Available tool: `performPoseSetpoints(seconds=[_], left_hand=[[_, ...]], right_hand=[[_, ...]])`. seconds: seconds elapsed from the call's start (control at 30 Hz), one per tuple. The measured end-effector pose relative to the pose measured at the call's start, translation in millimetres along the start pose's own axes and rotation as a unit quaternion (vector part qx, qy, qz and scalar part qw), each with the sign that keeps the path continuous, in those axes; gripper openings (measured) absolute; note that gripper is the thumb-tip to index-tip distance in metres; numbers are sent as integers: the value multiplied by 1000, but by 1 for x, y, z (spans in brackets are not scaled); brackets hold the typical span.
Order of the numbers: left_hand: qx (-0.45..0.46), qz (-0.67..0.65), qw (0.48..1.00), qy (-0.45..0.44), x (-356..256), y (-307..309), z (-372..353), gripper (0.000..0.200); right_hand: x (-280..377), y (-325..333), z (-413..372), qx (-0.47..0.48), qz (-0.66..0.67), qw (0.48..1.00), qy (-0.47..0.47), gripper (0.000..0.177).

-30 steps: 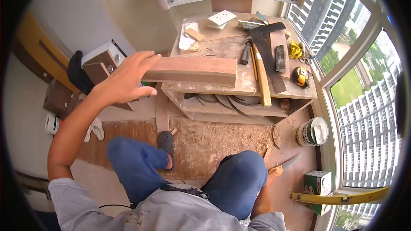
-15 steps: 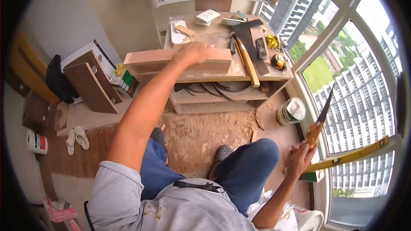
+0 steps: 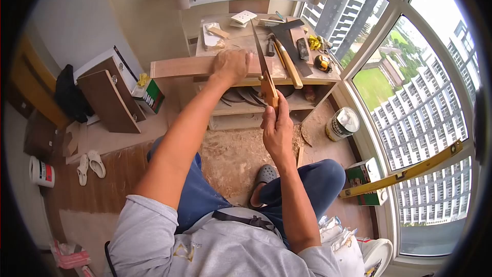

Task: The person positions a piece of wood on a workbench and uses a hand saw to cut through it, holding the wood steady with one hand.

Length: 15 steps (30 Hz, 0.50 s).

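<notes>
My left hand [image 3: 230,66] is closed over the top of a long wooden board [image 3: 184,66], which lies across the front of the workbench. In my right hand [image 3: 277,129] is a handsaw [image 3: 269,93], gripped by its wooden handle. Its narrow blade points up and away, overlapping the right end of the board in this view. Just right of the blade, a wooden-handled hammer [image 3: 291,66] rests on the bench, near a dark try square [image 3: 287,33] and a yellow-black tape measure [image 3: 322,63].
A yellow spirit level [image 3: 405,174] leans by the window at right. An open paint can [image 3: 343,123] stands on the floor near the bench. Wood shavings [image 3: 225,159] cover the floor between my feet. Brown cabinet panels [image 3: 105,97] lean at left.
My right hand has swung the handsaw in from the window side to the board's right end. My left hand stays on the board, which now appears tilted flatter.
</notes>
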<state>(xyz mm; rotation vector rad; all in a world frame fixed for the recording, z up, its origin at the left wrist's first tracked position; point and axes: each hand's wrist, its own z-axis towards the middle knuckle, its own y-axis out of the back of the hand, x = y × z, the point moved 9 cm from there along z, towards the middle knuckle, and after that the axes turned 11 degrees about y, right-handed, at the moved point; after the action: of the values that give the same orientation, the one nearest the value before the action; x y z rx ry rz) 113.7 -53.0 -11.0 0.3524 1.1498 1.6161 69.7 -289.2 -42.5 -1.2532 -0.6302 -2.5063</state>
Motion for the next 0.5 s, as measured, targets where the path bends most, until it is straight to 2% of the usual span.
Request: performPoseSetpoints(seconds=[0.1, 0.23, 0.3, 0.43, 0.5], left_hand=[[4, 2, 1000, -4, -1, -1, 2, 47], [-13, 3, 1000, -1, -1, -1, -1, 45], [-48, -6, 999, -17, -1, -3, -2, 43], [-59, -11, 998, -18, 1, -7, -8, 44], [-76, -10, 997, -22, -3, -1, -9, 44]], right_hand=[[-18, -1, -4, -8, -13, 1000, -2, 45], [-31, 3, -4, -46, 65, 996, -47, 44], [-27, 2, -5, -32, 22, 999, -32, 44], [-24, -5, -8, -18, -7, 1000, -11, 44], [-24, -12, -11, 13, 20, 999, -48, 44]])
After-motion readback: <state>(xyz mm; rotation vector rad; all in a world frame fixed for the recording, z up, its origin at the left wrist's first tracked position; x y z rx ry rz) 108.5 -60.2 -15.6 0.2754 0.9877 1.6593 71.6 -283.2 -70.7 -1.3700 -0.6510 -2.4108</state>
